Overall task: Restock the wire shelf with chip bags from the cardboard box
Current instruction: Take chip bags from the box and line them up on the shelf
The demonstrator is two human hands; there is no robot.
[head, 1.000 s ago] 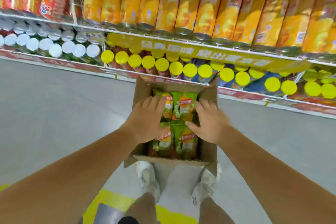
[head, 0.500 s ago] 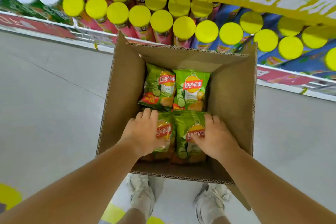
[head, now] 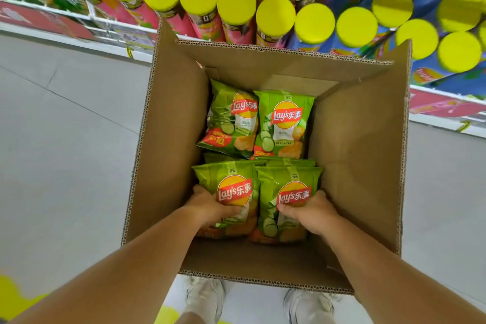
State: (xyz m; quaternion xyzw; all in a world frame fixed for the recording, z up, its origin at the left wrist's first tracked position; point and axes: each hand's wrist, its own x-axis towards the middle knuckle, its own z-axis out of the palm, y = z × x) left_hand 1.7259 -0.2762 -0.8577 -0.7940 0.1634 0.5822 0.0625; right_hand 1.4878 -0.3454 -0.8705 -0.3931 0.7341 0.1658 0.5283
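An open cardboard box (head: 168, 139) stands on the floor in front of my feet. Green Lay's chip bags lie inside it. My left hand (head: 207, 209) grips the near left chip bag (head: 231, 187) from its left side. My right hand (head: 313, 212) grips the near right chip bag (head: 289, 192) from its right side. Both bags are tilted up with their tops toward the shelf. Two more green bags (head: 284, 123) lie at the far end of the box, and others show beneath. The wire shelf (head: 110, 34) runs across the top of the view.
Chip cans with yellow lids (head: 274, 17) fill the low shelf right behind the box. Grey floor (head: 65, 126) lies to the left and right. My two shoes (head: 205, 297) stand at the box's near edge. A yellow floor marking (head: 13, 297) is at bottom left.
My head has moved lower and closer to the box. Both hands went from resting on top of the near bags to gripping them, and the bags are now lifted and tilted.
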